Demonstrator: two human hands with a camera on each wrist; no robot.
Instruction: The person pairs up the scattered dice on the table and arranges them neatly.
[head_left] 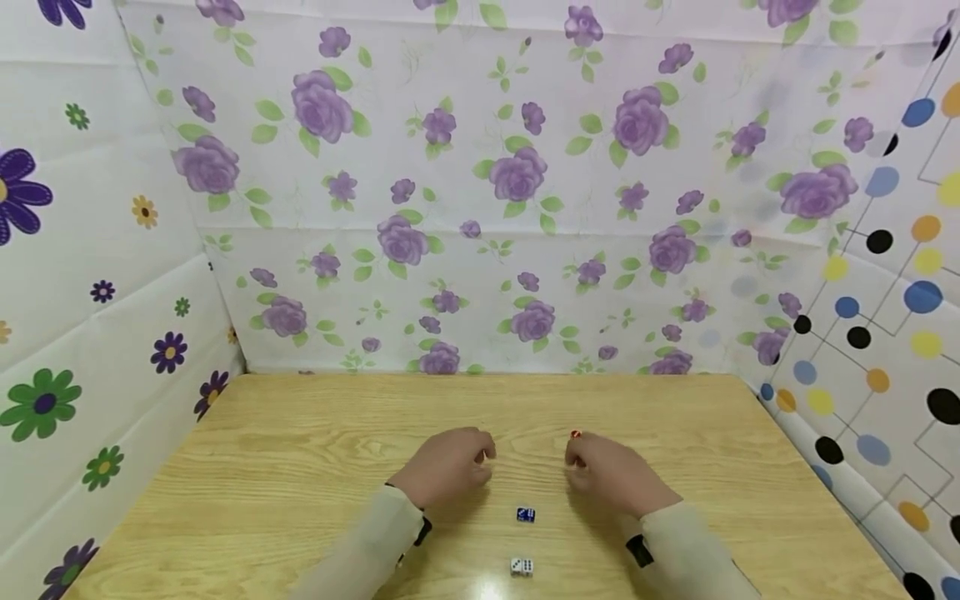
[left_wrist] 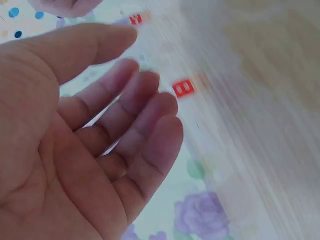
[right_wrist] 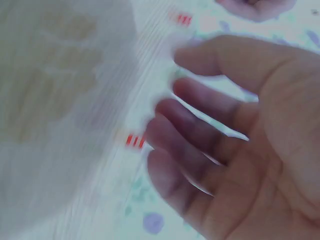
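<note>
My left hand point(head_left: 448, 465) is over the middle of the wooden table, its fingers loosely bent and the palm bare. Just past its fingertips in the left wrist view lies a red die point(left_wrist: 183, 88); the left hand hides it in the head view. My right hand point(head_left: 617, 473) faces it across a gap, thumb apart from the curved fingers, holding nothing. Another red die point(head_left: 575, 434) shows just beyond the right hand's knuckles, close to the fingertips in the right wrist view. Between my forearms, a pair of blue dice point(head_left: 526, 515) sits side by side.
Nearer to me, two white dice point(head_left: 522, 567) stand side by side on the wooden tabletop point(head_left: 300, 492). A floral cloth point(head_left: 465, 275) rises behind the far edge. Patterned cloths also border the left and right sides.
</note>
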